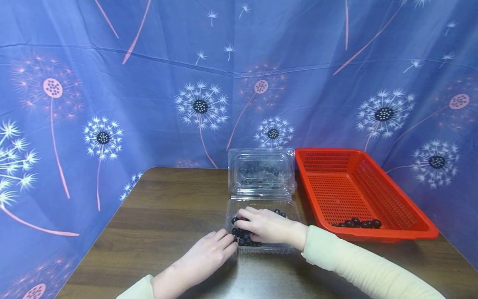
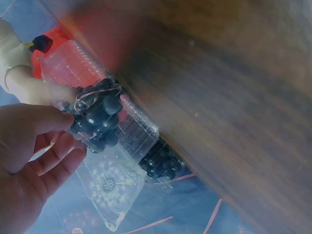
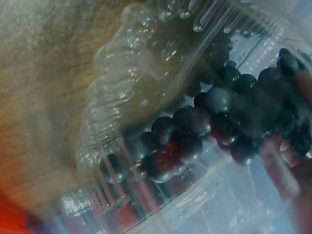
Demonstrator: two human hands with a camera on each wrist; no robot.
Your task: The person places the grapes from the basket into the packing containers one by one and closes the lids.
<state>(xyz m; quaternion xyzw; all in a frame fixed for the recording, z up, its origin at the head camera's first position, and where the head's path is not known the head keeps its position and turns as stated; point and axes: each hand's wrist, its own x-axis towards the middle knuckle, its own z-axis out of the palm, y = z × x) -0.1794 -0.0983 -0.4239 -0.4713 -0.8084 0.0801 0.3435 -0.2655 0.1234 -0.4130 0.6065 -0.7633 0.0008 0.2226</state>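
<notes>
A clear plastic clamshell container (image 1: 263,249) lies with its lid (image 1: 261,174) raised at the back. Dark grapes (image 1: 244,236) are bunched in its base, partly hidden by my right hand (image 1: 261,225). That hand reaches in from the right with bent fingers; the right wrist view has its fingertips (image 3: 275,158) among the grapes. At the front left corner is my left hand (image 1: 213,251). Its thumb and fingertips pinch the edge of the grape bunch (image 2: 100,117) in the left wrist view, beside the container wall.
A red slotted plastic basket (image 1: 373,234) stands right of the container, with several dark grapes (image 1: 360,223) at its near end. Everything rests on a brown wooden table (image 1: 160,211). Behind hangs a blue dandelion-print cloth (image 1: 157,108).
</notes>
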